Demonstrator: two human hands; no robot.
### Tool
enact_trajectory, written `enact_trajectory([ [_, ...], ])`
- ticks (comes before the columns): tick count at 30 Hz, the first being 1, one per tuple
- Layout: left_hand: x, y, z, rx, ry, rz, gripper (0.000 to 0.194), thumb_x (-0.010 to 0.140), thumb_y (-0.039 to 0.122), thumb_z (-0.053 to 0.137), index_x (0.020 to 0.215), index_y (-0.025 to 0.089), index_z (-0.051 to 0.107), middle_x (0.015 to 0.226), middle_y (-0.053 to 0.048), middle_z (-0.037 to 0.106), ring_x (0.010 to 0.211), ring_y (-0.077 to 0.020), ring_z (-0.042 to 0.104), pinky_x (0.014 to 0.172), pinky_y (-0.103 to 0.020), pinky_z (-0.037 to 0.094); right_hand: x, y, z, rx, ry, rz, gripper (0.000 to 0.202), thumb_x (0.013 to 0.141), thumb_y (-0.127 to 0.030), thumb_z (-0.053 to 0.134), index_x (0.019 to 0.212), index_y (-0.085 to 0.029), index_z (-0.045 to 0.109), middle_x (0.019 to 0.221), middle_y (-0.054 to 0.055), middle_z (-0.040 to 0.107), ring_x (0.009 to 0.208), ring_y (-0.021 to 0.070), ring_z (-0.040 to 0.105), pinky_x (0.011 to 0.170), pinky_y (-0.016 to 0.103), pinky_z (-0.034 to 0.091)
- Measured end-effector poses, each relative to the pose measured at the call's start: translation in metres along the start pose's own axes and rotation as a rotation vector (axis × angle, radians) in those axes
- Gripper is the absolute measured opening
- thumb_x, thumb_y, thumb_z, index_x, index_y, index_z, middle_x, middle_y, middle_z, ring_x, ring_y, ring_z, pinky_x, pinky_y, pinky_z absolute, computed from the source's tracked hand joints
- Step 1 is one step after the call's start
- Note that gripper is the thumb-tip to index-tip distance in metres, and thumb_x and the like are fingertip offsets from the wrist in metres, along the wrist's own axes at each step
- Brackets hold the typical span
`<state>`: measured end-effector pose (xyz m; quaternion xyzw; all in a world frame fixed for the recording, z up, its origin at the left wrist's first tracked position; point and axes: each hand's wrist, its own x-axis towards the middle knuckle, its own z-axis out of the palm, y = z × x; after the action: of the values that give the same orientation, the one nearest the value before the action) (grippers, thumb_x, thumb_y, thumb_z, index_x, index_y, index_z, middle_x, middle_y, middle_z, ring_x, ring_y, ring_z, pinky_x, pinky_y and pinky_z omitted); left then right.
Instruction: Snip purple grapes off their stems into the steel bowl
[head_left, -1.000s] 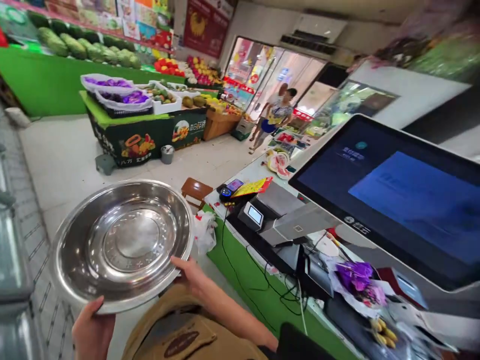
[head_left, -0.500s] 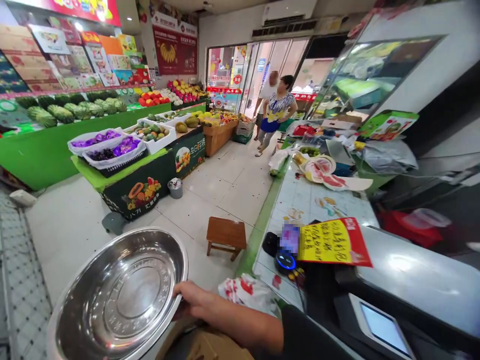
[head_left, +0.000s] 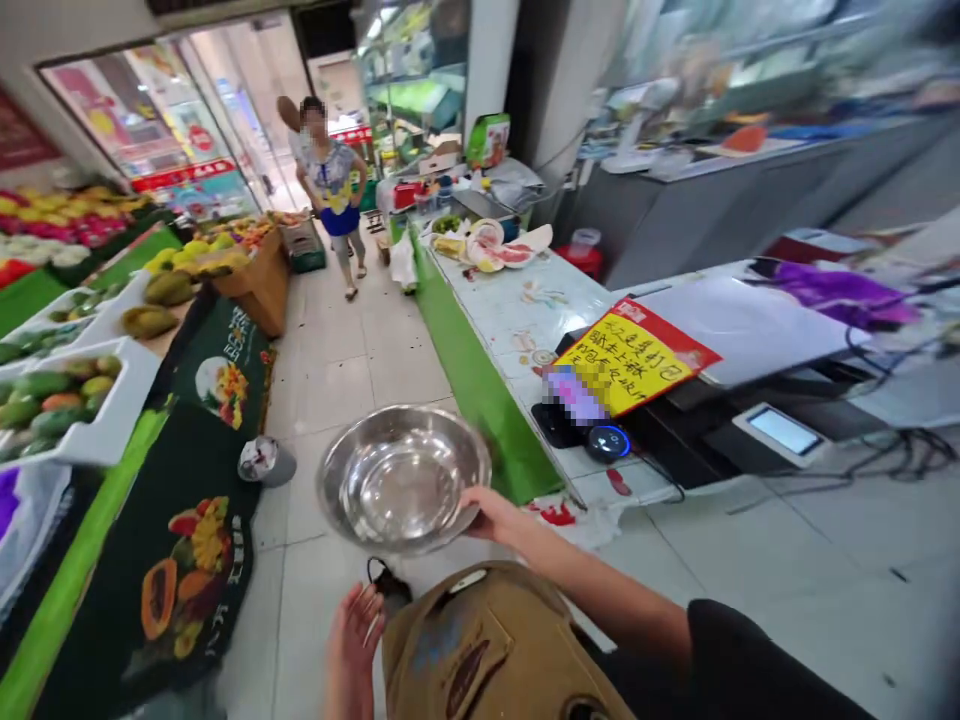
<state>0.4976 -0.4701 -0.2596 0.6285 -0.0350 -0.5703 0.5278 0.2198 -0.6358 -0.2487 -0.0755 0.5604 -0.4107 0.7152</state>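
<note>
Silver metal basin (head_left: 405, 485), upright and bare inside, held off the tiled floor (head_left: 330, 375) in the aisle, between the dark fruit stand (head_left: 127, 560) and the green-sided tabletop (head_left: 510, 350). Right hand (head_left: 487, 512) grips the near right rim. Left hand (head_left: 356, 625) has come off the rim — released, fingers loosely curled, held apart below the basin — so the right seems to carry all the weight, and a tilt looks likelier. Grey bin (head_left: 277, 465) left of the basin; yellow-and-red sign (head_left: 634, 350) on the tabletop to the right. Person (head_left: 335, 185) stands farther up the aisle.
</note>
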Motion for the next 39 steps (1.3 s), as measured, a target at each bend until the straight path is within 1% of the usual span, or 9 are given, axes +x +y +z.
enact_trajectory([
  [4,0.069,0.092,0.008,0.070,-0.142,0.088,0.061,0.063,0.080,0.089,0.102,0.033,0.084,0.124,-0.014,0.081,0.136,-0.0410,0.072,0.115,-0.052,0.061,0.015,-0.053,0.034,0.181,0.216,-0.061,0.016,0.064,-0.008,0.064,0.075,-0.020,0.060,0.061,0.002,0.064,0.055,0.0166,0.062,0.058,0.032,0.065],
  [9,0.142,0.204,0.025,0.052,-0.168,0.137,0.055,0.066,0.060,0.096,0.100,0.019,0.081,0.102,-0.009,0.083,0.090,-0.0223,0.081,0.079,-0.032,0.065,0.014,-0.119,0.081,0.362,0.378,-0.227,0.015,0.070,-0.010,0.062,0.082,-0.020,0.061,0.072,0.008,0.071,0.068,0.0203,0.074,0.066,0.032,0.069],
  [12,0.182,0.263,0.047,0.045,-0.220,0.194,0.056,0.066,0.058,0.097,0.099,0.016,0.081,0.097,-0.010,0.083,0.084,-0.0201,0.079,0.076,-0.029,0.063,0.018,-0.146,0.093,0.442,0.446,-0.276,0.017,0.073,-0.011,0.059,0.087,-0.020,0.062,0.078,0.011,0.074,0.071,0.0236,0.077,0.062,0.033,0.069],
  [15,0.220,0.302,0.081,0.012,-0.316,0.215,0.061,0.061,0.061,0.099,0.097,0.015,0.081,0.097,-0.009,0.083,0.087,-0.0208,0.079,0.079,-0.030,0.063,0.032,-0.164,0.098,0.537,0.508,-0.275,0.022,0.073,-0.010,0.060,0.093,-0.019,0.064,0.081,0.014,0.075,0.070,0.0267,0.080,0.060,0.035,0.070],
  [19,0.262,0.307,0.147,-0.025,-0.390,0.131,0.068,0.054,0.064,0.103,0.096,0.016,0.080,0.094,-0.008,0.081,0.085,-0.0189,0.077,0.079,-0.030,0.062,0.077,-0.180,0.107,0.596,0.548,-0.235,0.025,0.071,-0.007,0.061,0.094,-0.016,0.066,0.078,0.018,0.075,0.067,0.0287,0.080,0.057,0.032,0.069],
  [24,0.297,0.290,0.255,0.123,-0.541,0.029,0.070,0.062,0.070,0.098,0.100,0.016,0.074,0.096,-0.008,0.077,0.082,-0.0181,0.075,0.076,-0.031,0.058,0.155,-0.201,0.130,0.614,0.467,-0.234,0.026,0.066,-0.005,0.066,0.087,-0.019,0.068,0.074,0.006,0.076,0.064,0.0222,0.076,0.063,0.034,0.071],
  [32,0.353,0.339,0.436,0.408,-0.566,0.134,0.074,0.061,0.056,0.101,0.112,0.018,0.063,0.104,-0.009,0.073,0.084,-0.0187,0.071,0.076,-0.035,0.060,0.235,-0.247,0.142,0.540,0.350,-0.221,0.025,0.053,-0.013,0.078,0.064,-0.023,0.058,0.056,-0.004,0.061,0.050,0.0125,0.057,0.048,0.024,0.059],
  [35,0.363,0.334,0.479,0.453,-0.585,0.125,0.060,0.060,0.044,0.096,0.102,0.019,0.061,0.095,-0.004,0.072,0.080,-0.0153,0.068,0.075,-0.032,0.059,0.240,-0.254,0.133,0.594,0.390,-0.262,0.025,0.051,-0.015,0.079,0.060,-0.022,0.057,0.053,-0.007,0.055,0.047,0.0089,0.047,0.040,0.020,0.046],
  [39,0.373,0.309,0.513,0.573,-0.706,-0.010,0.050,0.064,0.043,0.090,0.099,0.019,0.063,0.093,-0.003,0.072,0.079,-0.0142,0.068,0.078,-0.030,0.057,0.236,-0.256,0.116,0.704,0.555,-0.329,0.027,0.049,-0.014,0.079,0.058,-0.020,0.055,0.055,-0.008,0.052,0.049,0.0073,0.045,0.040,0.019,0.041],
])
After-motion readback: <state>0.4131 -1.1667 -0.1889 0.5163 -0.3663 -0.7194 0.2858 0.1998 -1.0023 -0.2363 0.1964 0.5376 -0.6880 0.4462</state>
